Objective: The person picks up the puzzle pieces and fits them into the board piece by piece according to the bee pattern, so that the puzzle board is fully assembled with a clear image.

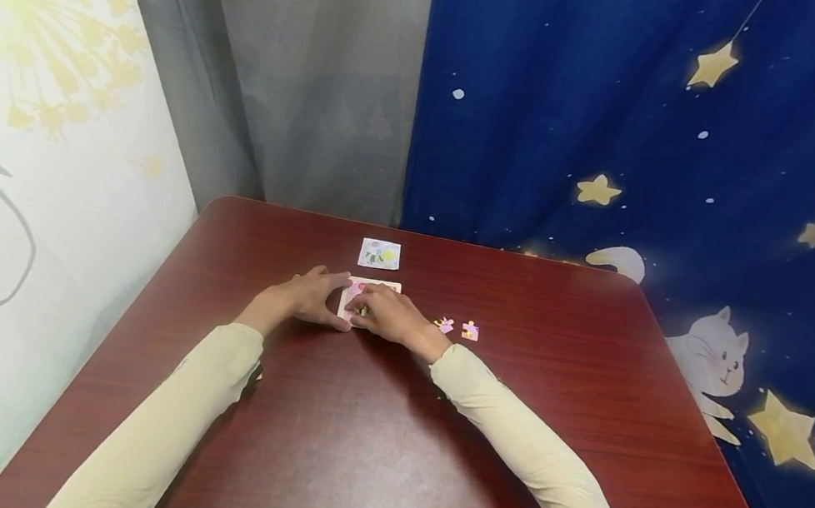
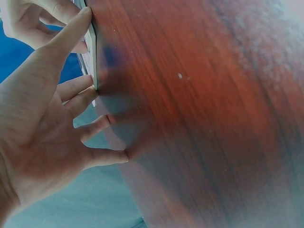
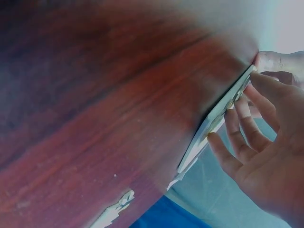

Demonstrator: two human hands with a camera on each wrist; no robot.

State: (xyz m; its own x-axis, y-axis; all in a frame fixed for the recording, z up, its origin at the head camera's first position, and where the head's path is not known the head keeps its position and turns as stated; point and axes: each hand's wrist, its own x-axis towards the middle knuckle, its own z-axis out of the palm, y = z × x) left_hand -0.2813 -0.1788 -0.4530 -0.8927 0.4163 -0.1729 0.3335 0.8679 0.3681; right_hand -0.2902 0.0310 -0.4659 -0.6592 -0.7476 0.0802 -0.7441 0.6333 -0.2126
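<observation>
On the table lies a small puzzle board [image 1: 390, 286] with a white rim and a pink picture. My left hand [image 1: 312, 297] spans its left side, thumb on the near corner and forefinger on the far one. In the left wrist view, the left hand's [image 2: 52, 118] outer fingers spread onto the tabletop. My right hand [image 1: 391, 314] is over the board, thumb and forefinger bent close together near its left part. In the right wrist view, the right hand's [image 3: 266, 147] fingertips touch the board [image 3: 205, 130]. Whether a puzzle piece is between them is hidden.
A square picture card [image 1: 380, 254] with a bee lies just beyond the board. To the right are two loose puzzle pieces [image 1: 470, 330], [image 1: 445, 325] in pink and yellow. The dark red table [image 1: 355, 449] meets a grey curtain [image 1: 320, 93] and a blue starry curtain [image 1: 544, 119].
</observation>
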